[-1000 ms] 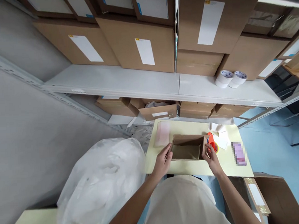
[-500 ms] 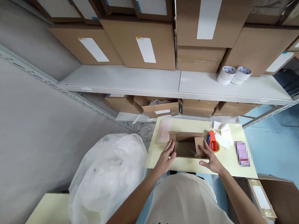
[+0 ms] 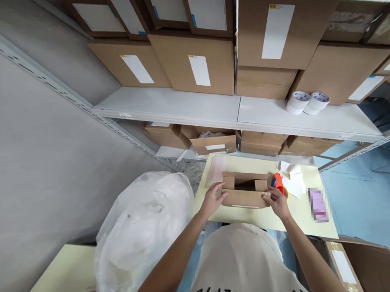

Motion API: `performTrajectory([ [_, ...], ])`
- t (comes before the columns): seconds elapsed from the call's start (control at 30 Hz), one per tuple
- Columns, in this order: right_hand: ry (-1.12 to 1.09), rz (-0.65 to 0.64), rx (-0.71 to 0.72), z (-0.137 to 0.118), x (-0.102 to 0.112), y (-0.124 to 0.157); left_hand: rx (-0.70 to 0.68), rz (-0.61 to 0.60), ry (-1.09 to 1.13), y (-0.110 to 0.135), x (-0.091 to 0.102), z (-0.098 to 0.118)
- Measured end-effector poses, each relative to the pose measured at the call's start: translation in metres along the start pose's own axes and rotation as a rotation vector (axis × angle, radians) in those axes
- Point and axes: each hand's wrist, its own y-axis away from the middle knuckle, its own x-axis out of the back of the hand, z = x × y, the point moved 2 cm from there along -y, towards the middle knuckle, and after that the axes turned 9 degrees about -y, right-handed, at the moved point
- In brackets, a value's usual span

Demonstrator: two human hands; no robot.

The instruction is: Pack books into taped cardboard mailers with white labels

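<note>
A small brown cardboard box (image 3: 245,198) sits on the pale yellow table in front of me. Its long near flap is tilted inward over part of the opening, the two short side flaps are folded in, and the far flap stands up. My left hand (image 3: 213,200) grips the left end of the near flap, thumb in front and fingers behind. At the flap's right corner, my right hand (image 3: 277,202) pinches the cardboard. An orange-red tape dispenser (image 3: 278,181) lies just beyond my right hand and is partly covered by it.
White papers (image 3: 294,183) and a blurred purple item (image 3: 318,205) lie on the table's right. A large white plastic bag (image 3: 143,227) bulges at left. Shelves (image 3: 179,99) ahead carry cartons and two tape rolls (image 3: 307,103). An open carton (image 3: 371,263) stands at lower right.
The box's near flap has come up and over the opening, with both hands shifting from the side flaps to its ends. My view has moved slightly.
</note>
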Motion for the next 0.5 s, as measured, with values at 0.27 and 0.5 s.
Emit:
performTrajectory([
  [0.27,0.078,-0.154,0.009,-0.025,0.002,-0.031,0.125,-0.102,0.173,-0.019,-0.001,-0.014],
  [0.5,0.046,-0.232,-0.055,-0.007,-0.002,0.007,-0.015,-0.425,-0.043,-0.005,0.001,-0.006],
])
